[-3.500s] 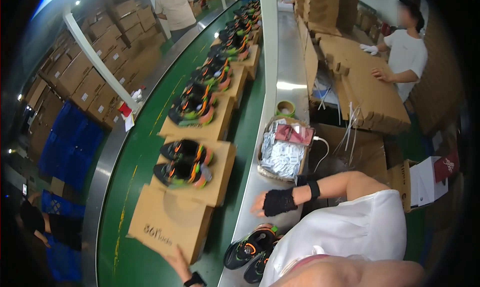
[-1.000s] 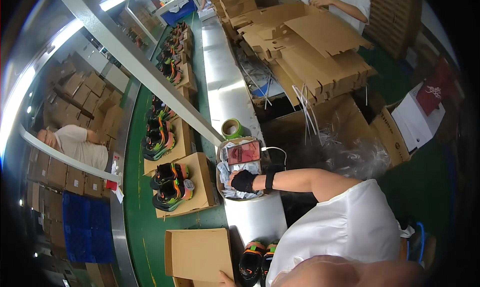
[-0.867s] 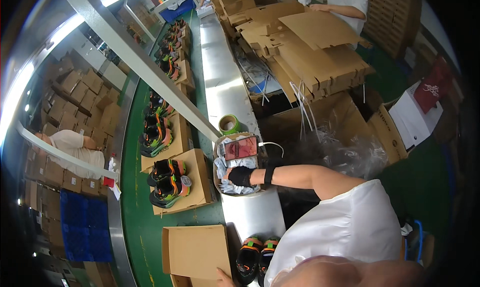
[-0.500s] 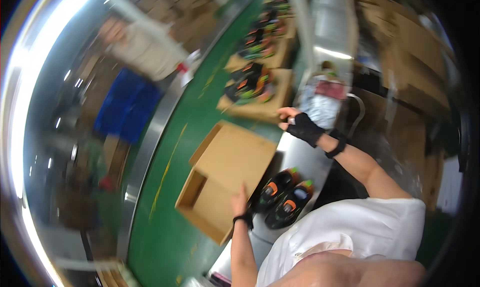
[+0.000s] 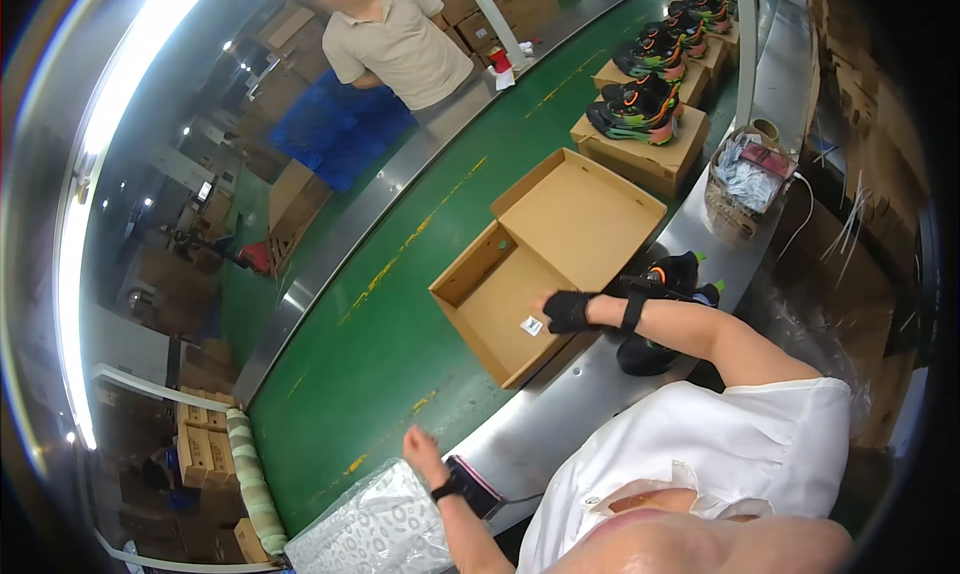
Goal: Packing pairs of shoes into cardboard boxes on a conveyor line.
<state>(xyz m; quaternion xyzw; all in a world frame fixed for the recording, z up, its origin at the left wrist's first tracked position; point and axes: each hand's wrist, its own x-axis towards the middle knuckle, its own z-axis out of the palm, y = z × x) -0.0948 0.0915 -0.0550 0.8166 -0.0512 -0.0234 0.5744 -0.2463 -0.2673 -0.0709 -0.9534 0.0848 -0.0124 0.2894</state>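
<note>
An open brown cardboard shoebox (image 5: 470, 274) sits on the green belt, its lid folded back on the far right side. My right hand (image 5: 568, 312), in a black fingerless glove, reaches over its near right edge. At those closed fingertips is a small white printed packet (image 5: 531, 325). Partly covered by my right forearm, a pair of black sneakers (image 5: 645, 356) with orange and green trim rests on the metal ledge. My left hand (image 5: 427, 456), fingers curled, hovers over the belt beside clear plastic with patterned white paper (image 5: 375, 519); whatever it may hold is hidden.
Several sneakers on closed shoeboxes (image 5: 640, 144) line the belt at the far right. A bin of crumpled packets (image 5: 745, 179) stands on the right ledge. A dark rectangular device with a cable (image 5: 475, 486) lies near my left wrist. Another person (image 5: 395, 39) stands across the belt.
My right hand has come down from beyond the box to its inside near edge. My left hand has left the box for the patterned paper. The view has swung, shifting the scene.
</note>
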